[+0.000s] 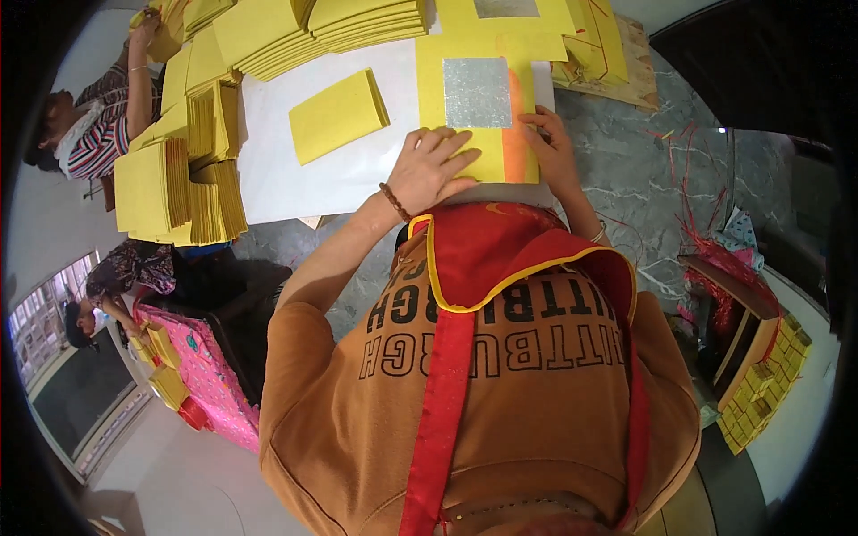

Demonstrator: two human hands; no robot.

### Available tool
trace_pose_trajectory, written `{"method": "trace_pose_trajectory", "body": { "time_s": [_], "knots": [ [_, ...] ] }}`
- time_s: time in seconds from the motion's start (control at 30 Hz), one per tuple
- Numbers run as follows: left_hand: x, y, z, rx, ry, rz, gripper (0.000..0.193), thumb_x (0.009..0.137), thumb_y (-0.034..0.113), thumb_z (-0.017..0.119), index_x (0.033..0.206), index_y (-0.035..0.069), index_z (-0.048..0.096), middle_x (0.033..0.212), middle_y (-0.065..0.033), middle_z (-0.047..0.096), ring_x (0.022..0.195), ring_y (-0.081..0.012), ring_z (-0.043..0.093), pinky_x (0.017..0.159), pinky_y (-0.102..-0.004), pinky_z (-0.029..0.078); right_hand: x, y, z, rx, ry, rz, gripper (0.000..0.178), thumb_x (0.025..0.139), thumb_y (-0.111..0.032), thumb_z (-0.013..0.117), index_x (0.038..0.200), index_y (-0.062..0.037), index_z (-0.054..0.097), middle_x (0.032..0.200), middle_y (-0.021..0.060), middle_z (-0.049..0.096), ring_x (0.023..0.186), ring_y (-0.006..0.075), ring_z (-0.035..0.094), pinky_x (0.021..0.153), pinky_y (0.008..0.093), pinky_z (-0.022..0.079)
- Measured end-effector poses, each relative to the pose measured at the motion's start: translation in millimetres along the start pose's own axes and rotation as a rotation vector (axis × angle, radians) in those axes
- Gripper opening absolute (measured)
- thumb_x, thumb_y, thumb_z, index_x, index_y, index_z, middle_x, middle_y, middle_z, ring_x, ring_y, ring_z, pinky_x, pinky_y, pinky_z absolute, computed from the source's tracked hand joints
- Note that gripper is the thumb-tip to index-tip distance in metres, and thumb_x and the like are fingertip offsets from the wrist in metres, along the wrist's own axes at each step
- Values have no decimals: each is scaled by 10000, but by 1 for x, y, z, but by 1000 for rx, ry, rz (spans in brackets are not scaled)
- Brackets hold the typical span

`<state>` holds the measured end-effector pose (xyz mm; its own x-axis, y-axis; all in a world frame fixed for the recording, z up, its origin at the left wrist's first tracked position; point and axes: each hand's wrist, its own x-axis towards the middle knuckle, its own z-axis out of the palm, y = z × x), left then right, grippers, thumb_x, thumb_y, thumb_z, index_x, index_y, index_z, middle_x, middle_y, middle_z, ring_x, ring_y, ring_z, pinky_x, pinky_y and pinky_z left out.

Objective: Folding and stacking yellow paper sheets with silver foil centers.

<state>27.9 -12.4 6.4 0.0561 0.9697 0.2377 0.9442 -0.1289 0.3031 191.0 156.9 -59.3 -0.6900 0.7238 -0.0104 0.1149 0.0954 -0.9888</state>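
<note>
The left hand is released, its fingers spread on the near left part of the yellow sheet; the right hand is partly curled at the sheet's right edge, and whether it pinches the paper cannot be told. The sheet lies flat at the near edge of the white work surface, toward its near right corner, with its silver square and orange band exposed. Judged by this layout, folding of this sheet is not yet done. One folded packet lies apart, left of the sheet; finished-looking stacks line the left and far edges. Another silver-panelled sheet at the far edge appears to remain unfolded, though the frame crops it. Beyond are a grey marbled floor, red strands at right, a striped-sleeved co-worker at the far left corner, and a second person at a pink-covered table.
</note>
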Motion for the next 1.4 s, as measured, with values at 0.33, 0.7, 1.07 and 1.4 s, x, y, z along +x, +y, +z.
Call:
{"method": "trace_pose_trajectory", "body": {
  "time_s": [0.33,0.7,1.07,1.4],
  "knots": [
    [14,-9,-2,-405,81,-145,159,834,152,555,877,14,620,764,-119,611,696,-270,573,628,-334,462,1,7,0,112,5,18,311,941,-244,407,1026,-20,605,1232,72,413,1136,154,405,957,270,305],
    [15,-20,1,-843,-35,-615,226,857,207,563,876,-10,625,588,-20,535,556,-55,437,509,-232,382,-1,-7,0,280,-1,142,380,947,-274,379,1061,32,574,1208,47,419,1094,133,426,930,260,328],
    [15,-24,4,-918,-23,-655,219,856,198,555,843,-12,612,583,7,511,549,-51,427,501,-229,369,-2,-3,-7,292,-92,124,388,904,-291,462,1140,9,531,1276,66,361,1138,165,401,950,298,328],
    [6,-29,-26,-733,-94,-141,539,722,325,709,1169,88,522,1122,-114,529,1099,-241,446,926,-349,367,0,23,-2,56,-42,-125,343,767,-89,641,1103,-79,568,1261,86,363,1110,181,440,878,281,406]
  ]
}}
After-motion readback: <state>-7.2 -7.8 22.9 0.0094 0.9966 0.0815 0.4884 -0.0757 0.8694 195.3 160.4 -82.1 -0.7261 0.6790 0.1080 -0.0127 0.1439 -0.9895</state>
